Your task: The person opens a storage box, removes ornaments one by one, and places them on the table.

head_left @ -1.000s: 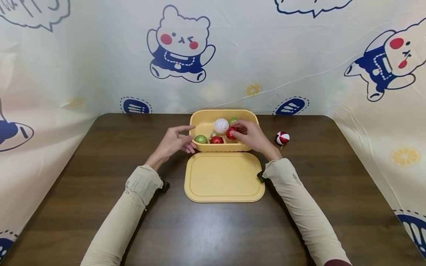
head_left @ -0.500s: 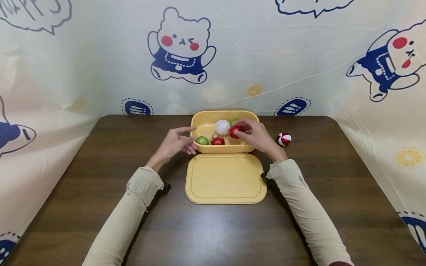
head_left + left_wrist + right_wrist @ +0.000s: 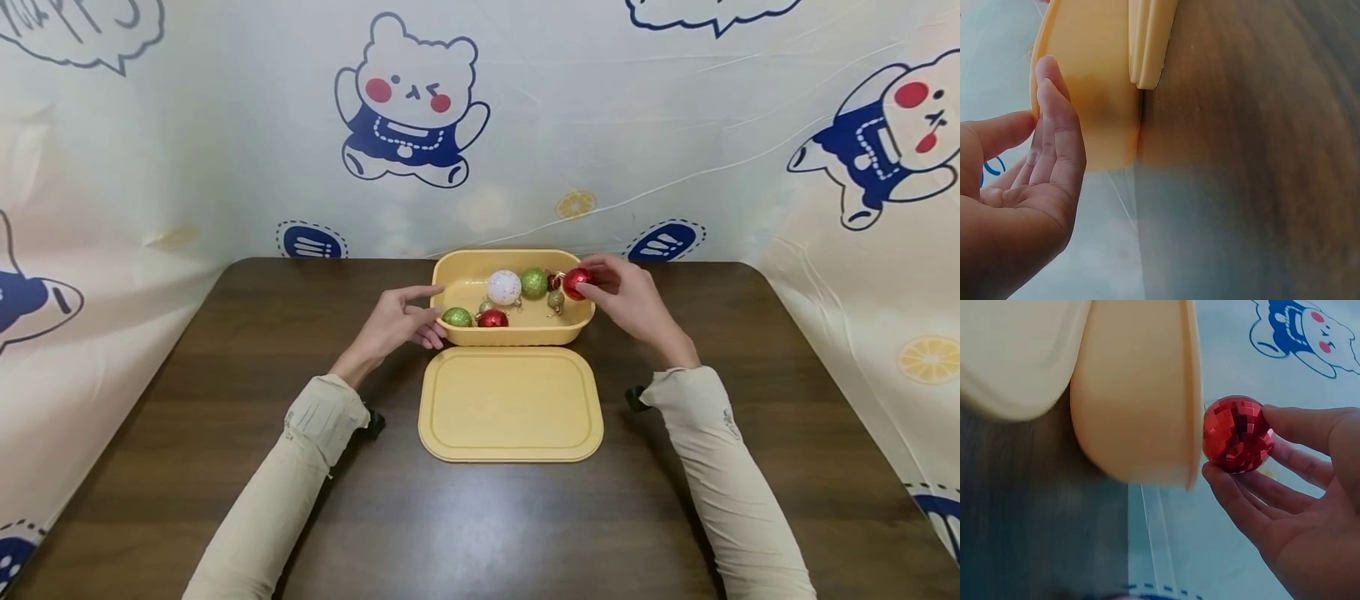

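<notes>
Yellow box [image 3: 502, 337], head view: on the wooden table [image 3: 480, 533], its opening facing up, probably set midway so that either hand can reach in.
Lid [image 3: 512, 406]: flat on the table, just this side of the box; likely put there to leave the opening free.
Baubles inside: a green ball [image 3: 457, 317] at the box's near left corner, a glossy ball [image 3: 492, 318] by its near wall, a speckled white ball [image 3: 504, 287] about mid-box with a leaf-green ball [image 3: 534, 283] just right of it, and a little gold ball [image 3: 556, 301] toward the right end.
Shiny red ball [image 3: 577, 283]: over the box's right end, in the fingers of the right hand [image 3: 633, 304].
Left hand [image 3: 397, 319]: at the box's left end, fingers reaching its edge, I'd guess to steady it.
Thumb and fingers, left wrist view: thumb tip at the box's rim, the other fingers lying loosely along the outer end wall, only gently bent; nothing lifted.
Pinch, right wrist view: thumb on one side of the shiny red ball, fingertips on the other, the gap just a ball wide; a fingertip hold seems enough for something so round. It sits above the box's rim; whether they touch, I can't tell.
</notes>
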Demonstrator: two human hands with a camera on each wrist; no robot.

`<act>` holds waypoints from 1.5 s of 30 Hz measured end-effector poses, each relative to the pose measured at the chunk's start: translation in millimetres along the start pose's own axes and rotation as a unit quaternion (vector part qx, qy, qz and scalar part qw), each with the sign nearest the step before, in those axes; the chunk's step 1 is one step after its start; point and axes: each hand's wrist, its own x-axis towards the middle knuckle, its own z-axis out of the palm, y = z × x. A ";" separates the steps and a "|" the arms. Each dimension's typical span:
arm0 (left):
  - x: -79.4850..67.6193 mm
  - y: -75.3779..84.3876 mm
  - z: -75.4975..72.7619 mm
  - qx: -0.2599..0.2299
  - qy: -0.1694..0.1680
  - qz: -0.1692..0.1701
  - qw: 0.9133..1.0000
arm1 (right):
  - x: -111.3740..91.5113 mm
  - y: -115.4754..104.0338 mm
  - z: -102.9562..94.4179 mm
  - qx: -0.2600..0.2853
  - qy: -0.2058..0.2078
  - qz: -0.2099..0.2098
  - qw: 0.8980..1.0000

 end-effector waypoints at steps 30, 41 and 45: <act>0.7 0.7 -1.7 0.006 -0.004 -0.001 1.000 | -48.6 94.3 -82.0 -0.120 0.060 0.126 0.983; 0.5 1.0 -0.8 0.005 -0.008 0.000 1.000 | -49.8 105.0 -73.1 -0.101 0.035 0.162 0.981; 0.8 1.0 -2.3 0.007 -0.005 -0.004 1.000 | -49.3 103.2 -72.8 -0.087 0.025 0.175 0.980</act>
